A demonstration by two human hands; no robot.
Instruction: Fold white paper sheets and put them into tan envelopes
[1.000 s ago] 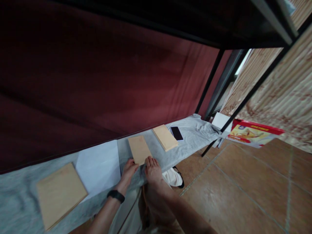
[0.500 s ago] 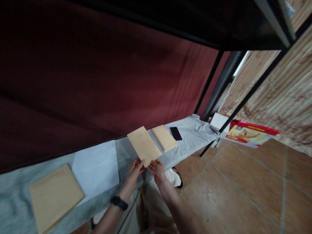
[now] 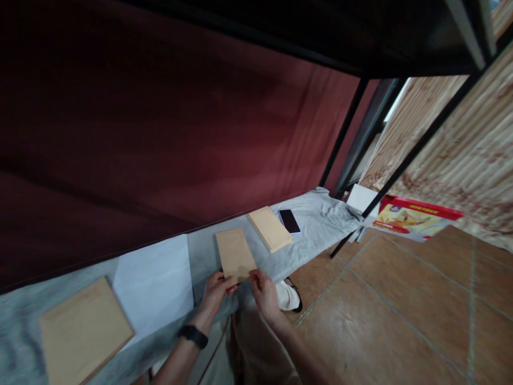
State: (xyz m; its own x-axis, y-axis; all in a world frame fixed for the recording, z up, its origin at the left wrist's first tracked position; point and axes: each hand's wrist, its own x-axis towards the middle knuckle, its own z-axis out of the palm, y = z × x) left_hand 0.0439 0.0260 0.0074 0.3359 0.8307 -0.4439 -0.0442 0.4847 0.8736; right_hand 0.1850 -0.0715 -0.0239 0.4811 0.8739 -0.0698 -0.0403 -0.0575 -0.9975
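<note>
A tan paper envelope (image 3: 235,251) is held at its near end by both hands, low over the grey cloth. My left hand (image 3: 218,286), below a black wristband, pinches its lower left corner, thumb on top. At the lower right corner, my right hand (image 3: 262,286) has its fingers closed on the edge. Just right of the held envelope lies a small stack of tan envelopes (image 3: 270,229), with a dark-screened phone (image 3: 289,221) beyond it. To the left are white paper sheets (image 3: 154,286) and a larger stack of brown envelopes (image 3: 86,331).
Grey cloth (image 3: 316,211) covers the narrow bench, backed by a dark red panel (image 3: 200,133). Black metal legs (image 3: 344,131) rise at the right under a dark shelf. A red and yellow box (image 3: 417,218) rests by the tiled floor (image 3: 393,305).
The held envelope has turned and come down nearer my body, its far end now lower. My hands have moved slightly apart. The surrounding stacks keep their places.
</note>
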